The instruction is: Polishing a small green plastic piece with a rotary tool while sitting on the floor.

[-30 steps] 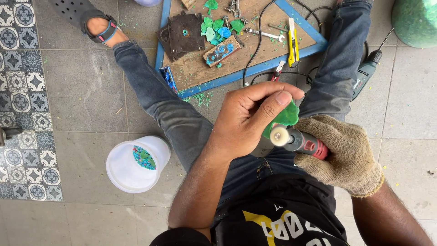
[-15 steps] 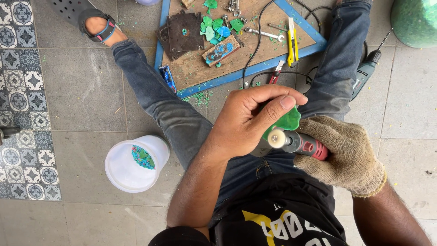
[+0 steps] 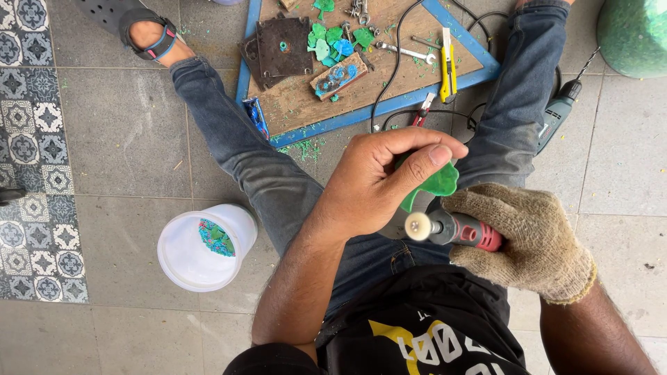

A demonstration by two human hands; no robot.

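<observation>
The bare left hand (image 3: 379, 184) pinches a green piece (image 3: 436, 183) tight, close to the spinning tip. The gloved right hand (image 3: 528, 239) grips the small red tool (image 3: 455, 231) to keep it steady.

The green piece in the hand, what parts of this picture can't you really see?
- Green piece, head view: mostly covered by the left hand.
- Rotary tool: its rear hidden inside the gloved right hand.
- Big green object: cut off by the frame's corner.
- White tub: contents too small to identify.
</observation>
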